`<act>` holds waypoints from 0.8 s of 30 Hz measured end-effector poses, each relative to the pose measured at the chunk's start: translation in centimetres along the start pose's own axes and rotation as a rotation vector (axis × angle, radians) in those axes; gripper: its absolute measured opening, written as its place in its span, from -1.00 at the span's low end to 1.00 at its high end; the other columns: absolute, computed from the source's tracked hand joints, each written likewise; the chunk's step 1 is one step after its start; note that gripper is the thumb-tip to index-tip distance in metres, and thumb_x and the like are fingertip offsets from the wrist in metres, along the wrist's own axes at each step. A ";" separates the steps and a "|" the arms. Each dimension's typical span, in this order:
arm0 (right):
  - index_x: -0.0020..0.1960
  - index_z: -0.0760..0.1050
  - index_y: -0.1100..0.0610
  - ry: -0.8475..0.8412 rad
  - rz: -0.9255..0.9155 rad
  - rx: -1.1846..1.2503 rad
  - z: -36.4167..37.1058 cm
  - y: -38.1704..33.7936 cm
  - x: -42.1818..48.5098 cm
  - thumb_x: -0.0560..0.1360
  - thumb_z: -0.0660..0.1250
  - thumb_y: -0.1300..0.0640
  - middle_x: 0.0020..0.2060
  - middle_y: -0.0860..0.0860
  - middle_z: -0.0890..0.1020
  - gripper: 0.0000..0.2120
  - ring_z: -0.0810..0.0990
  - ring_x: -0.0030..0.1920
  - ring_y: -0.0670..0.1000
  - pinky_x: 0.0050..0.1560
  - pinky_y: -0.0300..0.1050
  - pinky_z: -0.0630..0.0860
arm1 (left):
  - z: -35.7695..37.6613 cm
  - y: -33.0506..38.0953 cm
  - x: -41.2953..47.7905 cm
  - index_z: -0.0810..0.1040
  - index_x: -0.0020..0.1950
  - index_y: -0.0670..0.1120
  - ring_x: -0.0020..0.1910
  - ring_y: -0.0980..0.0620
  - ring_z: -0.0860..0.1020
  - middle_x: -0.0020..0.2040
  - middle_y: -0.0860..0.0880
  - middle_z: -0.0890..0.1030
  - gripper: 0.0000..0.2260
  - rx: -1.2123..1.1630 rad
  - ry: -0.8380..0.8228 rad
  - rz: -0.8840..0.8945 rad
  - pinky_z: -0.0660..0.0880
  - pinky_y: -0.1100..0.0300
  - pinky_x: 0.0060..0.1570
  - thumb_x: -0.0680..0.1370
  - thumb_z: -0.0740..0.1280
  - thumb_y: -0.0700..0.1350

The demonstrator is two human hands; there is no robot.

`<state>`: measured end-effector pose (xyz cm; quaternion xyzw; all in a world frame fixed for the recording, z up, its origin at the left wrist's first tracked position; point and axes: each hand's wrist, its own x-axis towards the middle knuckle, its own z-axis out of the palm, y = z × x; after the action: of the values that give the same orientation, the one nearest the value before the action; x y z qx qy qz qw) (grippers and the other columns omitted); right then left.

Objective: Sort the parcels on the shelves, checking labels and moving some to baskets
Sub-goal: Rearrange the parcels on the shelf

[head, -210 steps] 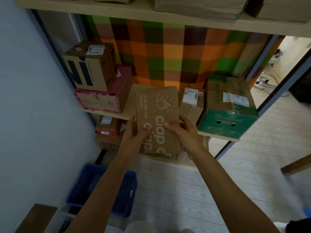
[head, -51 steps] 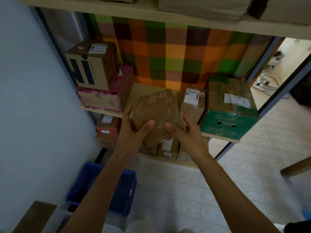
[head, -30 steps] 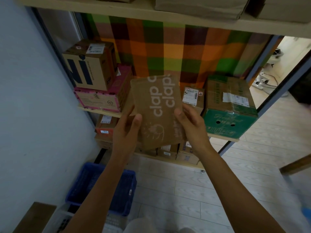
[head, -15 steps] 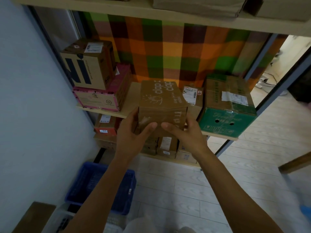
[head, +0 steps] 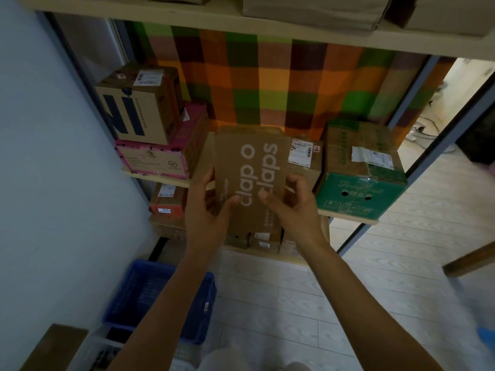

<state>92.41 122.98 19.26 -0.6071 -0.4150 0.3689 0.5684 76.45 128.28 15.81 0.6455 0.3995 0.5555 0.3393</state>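
Observation:
A brown cardboard parcel printed "clap o claps" (head: 250,167) is held in front of the middle shelf (head: 158,177), its broad printed face turned toward me. My left hand (head: 207,210) grips its lower left edge, thumb on the front. My right hand (head: 292,207) grips its lower right edge, thumb on the printed face. No label shows on this face. A blue basket (head: 139,298) stands on the floor at the lower left.
On the shelf sit a brown box marked "NI" (head: 142,111) atop a pink box (head: 160,156), a small labelled box (head: 305,159) and a green-fronted box (head: 361,178). More parcels (head: 167,199) fill the lower shelf. A white wall is left; a plaid cloth (head: 267,84) hangs behind.
Over the last seconds both hands kept turning the parcel. Half a second ago its narrow end faced me; now the broad printed face is up again.

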 end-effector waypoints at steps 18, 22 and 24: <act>0.47 0.38 0.03 -0.141 -0.091 0.142 -0.7 1.1 -0.6 0.58 0.37 0.15 0.26 -0.03 0.61 -0.52 0.64 0.19 -0.04 0.05 -0.10 0.62 | 0.2 -0.1 -0.3 0.13 0.59 0.07 0.21 -0.01 0.61 0.37 -0.03 0.54 -0.03 -0.402 -0.251 -0.543 0.59 -0.08 0.14 0.26 0.46 0.18; 0.26 0.53 0.04 -0.091 -0.064 0.176 -1.0 1.2 -0.8 0.60 0.30 0.28 0.07 -0.09 0.69 -0.72 0.69 0.05 -0.09 -0.04 -0.23 0.61 | 1.1 0.0 -0.8 0.21 0.56 0.07 0.22 -0.04 0.61 0.34 -0.03 0.56 -0.09 -0.396 -0.227 -0.591 0.59 -0.08 0.15 0.28 0.50 0.23; 0.24 0.55 0.06 -0.030 0.009 0.223 -1.0 1.8 -0.8 0.59 0.32 0.27 0.04 -0.08 0.70 -0.74 0.69 0.03 -0.09 -0.06 -0.26 0.61 | 2.1 0.1 -1.2 0.33 0.47 0.01 0.19 -0.02 0.62 0.30 -0.05 0.58 -0.16 -0.379 -0.131 -0.661 0.59 -0.05 0.15 0.30 0.51 0.31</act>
<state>93.17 121.88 17.50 -0.5363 -0.3771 0.4244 0.6246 78.49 127.18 15.00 0.4420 0.4537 0.4377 0.6381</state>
